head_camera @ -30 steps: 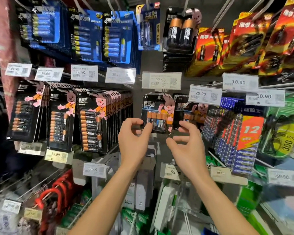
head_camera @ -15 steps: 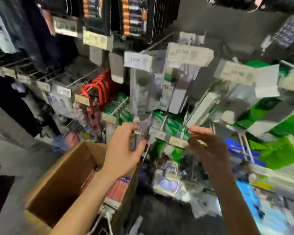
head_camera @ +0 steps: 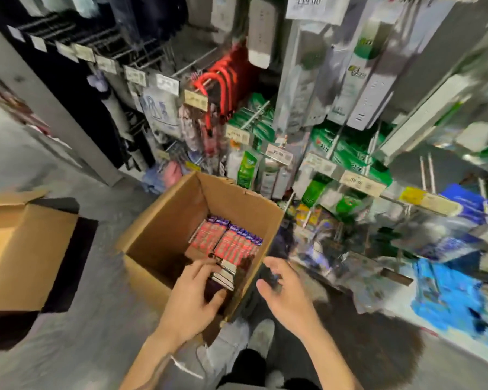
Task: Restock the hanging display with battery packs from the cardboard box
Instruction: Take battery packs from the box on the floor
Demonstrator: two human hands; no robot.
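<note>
Through the head camera I see the cardboard box [head_camera: 164, 229] standing open on the grey floor, with plain brown corrugated walls and raised flaps. Inside, towards its far right wall, battery packs [head_camera: 228, 240] stand on edge in a tight row. They are glossy red cards with purple tops, and the print is too smeared to read. My left hand [head_camera: 192, 296] is down in the box, fingers and thumb curled round a dark stack [head_camera: 223, 274] of flat packs with pale edges. My right hand [head_camera: 286, 294] hovers just beside the box's right rim, fingers loosely spread, gripping nothing. The hanging display [head_camera: 440, 46] rises behind, carrying white power strips [head_camera: 369, 88], coiled red cables [head_camera: 223, 77] and green cartons [head_camera: 347, 156]. One price tag [head_camera: 307, 1] reads 119.00; the other tags are blurred. A second brown box [head_camera: 26, 249] sits well apart on the left.
</note>
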